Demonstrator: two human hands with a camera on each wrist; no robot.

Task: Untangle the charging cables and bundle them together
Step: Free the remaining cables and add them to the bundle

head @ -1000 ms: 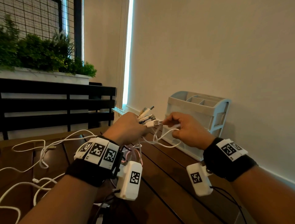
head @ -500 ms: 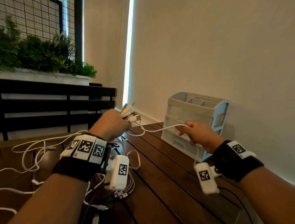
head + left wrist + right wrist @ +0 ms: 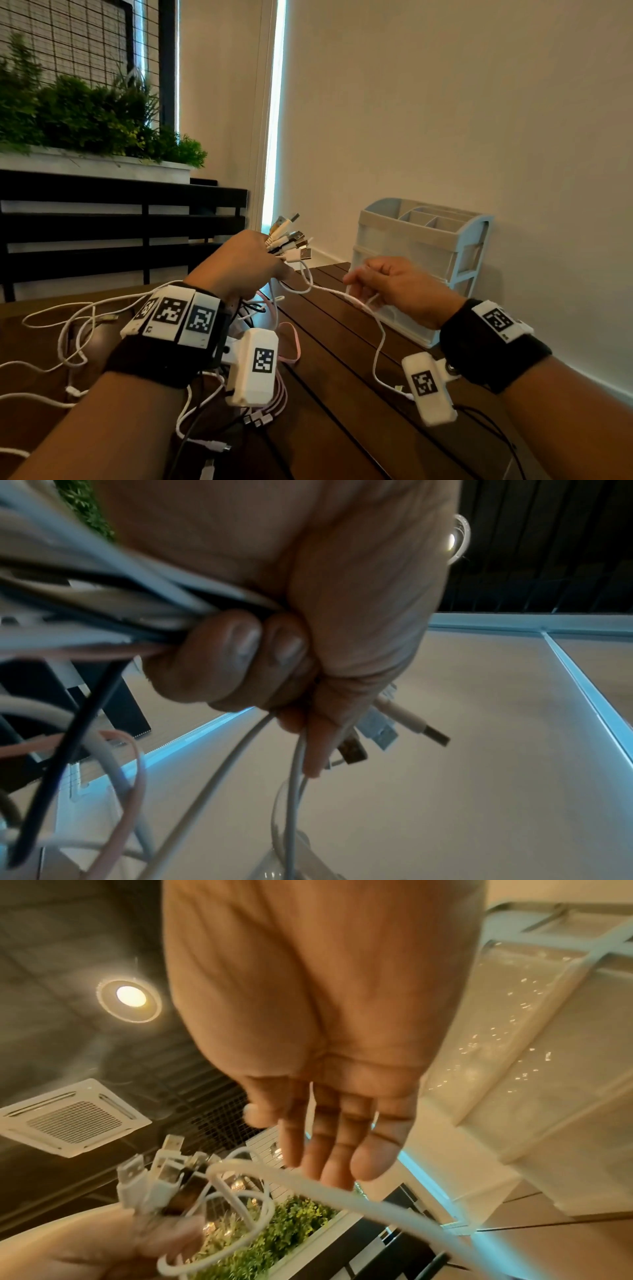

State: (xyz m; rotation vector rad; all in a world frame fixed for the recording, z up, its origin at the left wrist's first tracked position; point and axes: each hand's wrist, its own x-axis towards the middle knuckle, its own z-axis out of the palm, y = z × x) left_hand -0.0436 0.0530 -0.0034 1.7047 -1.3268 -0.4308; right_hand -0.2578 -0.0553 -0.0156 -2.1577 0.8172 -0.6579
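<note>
Cables [image 3: 289,240] gripped in left hand [image 3: 239,263]

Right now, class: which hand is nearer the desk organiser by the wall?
Right. The right hand hovers just in front of the organiser; the left hand is farther away, gripping the cables.

A dark slatted wooden table [image 3: 342,342] meets a plain beige wall [image 3: 445,102], beside a bright window strip [image 3: 274,137].

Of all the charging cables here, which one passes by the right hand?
The white cable running from the left hand across the right hand fingers; the other cables hang from the left fist or lie on the table.
</note>
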